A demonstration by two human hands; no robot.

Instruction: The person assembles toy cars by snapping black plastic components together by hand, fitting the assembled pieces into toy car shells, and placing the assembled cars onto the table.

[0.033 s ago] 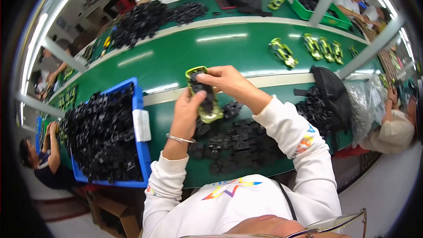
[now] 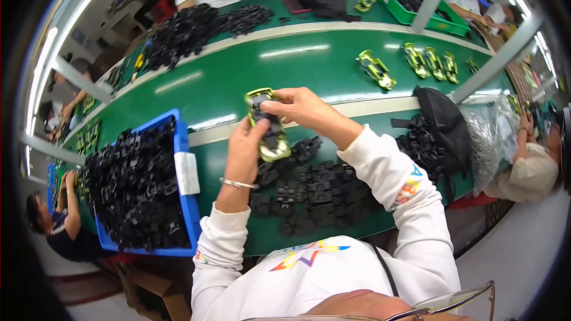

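Observation:
A lime-green toy car body (image 2: 276,152) is held up between both hands above the near bench, its open underside facing me. Inside it sits a black plastic part (image 2: 269,126). My left hand (image 2: 242,150) grips the lower left side, its thumb pressed on the black part. From the upper right my right hand (image 2: 300,107) closes on the far end, thumb laid over the black part and the other fingers partly hidden behind the body. Below my hands, rows of black plastic parts (image 2: 324,187) lie on the green bench.
At left stands a blue crate (image 2: 189,202) heaped with black parts. A black bag (image 2: 443,131) and a clear plastic bag (image 2: 485,142) lie at right. Several green car bodies (image 2: 376,70) rest on the green belt (image 2: 238,71) beyond. Co-workers sit around, one at far left (image 2: 71,220).
The whole picture has shifted slightly to the left. Both hands keep their hold on the car body, with only a slight movement of the thumbs.

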